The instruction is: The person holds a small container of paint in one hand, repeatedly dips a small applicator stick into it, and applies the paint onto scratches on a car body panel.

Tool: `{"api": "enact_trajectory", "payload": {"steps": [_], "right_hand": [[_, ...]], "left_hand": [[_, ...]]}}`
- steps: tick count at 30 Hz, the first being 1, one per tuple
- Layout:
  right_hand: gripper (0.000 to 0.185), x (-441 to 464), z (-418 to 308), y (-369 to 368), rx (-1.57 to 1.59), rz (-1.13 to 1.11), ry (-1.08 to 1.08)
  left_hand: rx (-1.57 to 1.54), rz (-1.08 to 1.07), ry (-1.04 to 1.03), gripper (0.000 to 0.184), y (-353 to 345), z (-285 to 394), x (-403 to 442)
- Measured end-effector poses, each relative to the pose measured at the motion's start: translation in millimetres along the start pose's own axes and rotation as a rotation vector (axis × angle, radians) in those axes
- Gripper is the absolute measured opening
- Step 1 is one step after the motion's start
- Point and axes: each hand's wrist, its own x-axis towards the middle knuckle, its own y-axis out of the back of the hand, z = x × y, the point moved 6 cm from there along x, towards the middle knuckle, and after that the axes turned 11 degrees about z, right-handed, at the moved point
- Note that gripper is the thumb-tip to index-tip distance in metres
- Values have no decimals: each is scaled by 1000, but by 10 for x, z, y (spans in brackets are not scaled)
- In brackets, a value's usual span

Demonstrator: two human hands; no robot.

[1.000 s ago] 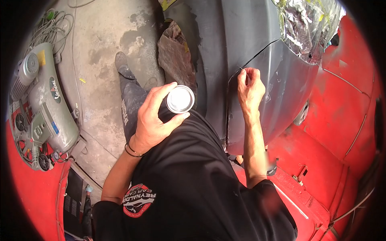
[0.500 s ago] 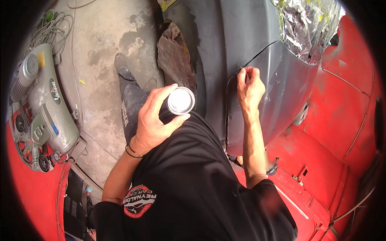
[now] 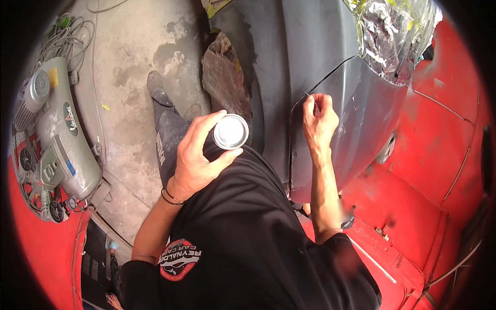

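Observation:
My left hand (image 3: 194,150) curls its fingers and thumb round a small round tin (image 3: 230,132), whose pale, bright round end faces me. On the right, my right hand (image 3: 320,118) pinches something thin between thumb and fingertips. Only a fine tip of it shows, too small to name. That tip lies at the dark seam (image 3: 333,72) in the matte grey car body (image 3: 268,77), by the bend where the seam turns down. The hand is just over the panel to the right of the seam; whether it rests there I cannot tell.
Crumpled masking film (image 3: 395,36) covers part of the car at upper right. Brown masking paper (image 3: 222,70) hangs at its left edge. A grey compressor (image 3: 75,129) with coiled cable (image 3: 64,39) stands at left. Red panels (image 3: 434,124) lie at right. Another person's hand (image 3: 113,299) shows at lower left.
My right hand has drawn slightly back toward me along the seam, still pinching the thin thing. The left hand holds the tin almost where it was. The view has shifted a little.

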Motion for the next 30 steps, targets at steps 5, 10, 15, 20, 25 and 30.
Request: {"api": "enact_trajectory", "payload": {"steps": [5, 10, 15, 20, 25, 30], "right_hand": [[20, -251, -15, 39, 324, -68, -104], [12, -840, -416, -137, 836, -323, -415], [20, -1310, -476, -300, 1030, -340, -628], [26, -1286, -610, -268, 1115, -293, -757], [29, -1252, -845, -171, 1014, -373, -596], [28, -1440, -996, -211, 1162, -414, -544]], "left_hand": [[-3, -38, -10, 80, -58, 69, 38], [2, -125, -63, 80, -185, 314, 153], [28, -233, -51, 78, -271, 515, 105], [56, -369, 42, 78, -239, 524, 21], [88, -442, 35, 79, -132, 577, 127], [23, -491, 97, 80, 62, 658, 170]]}}
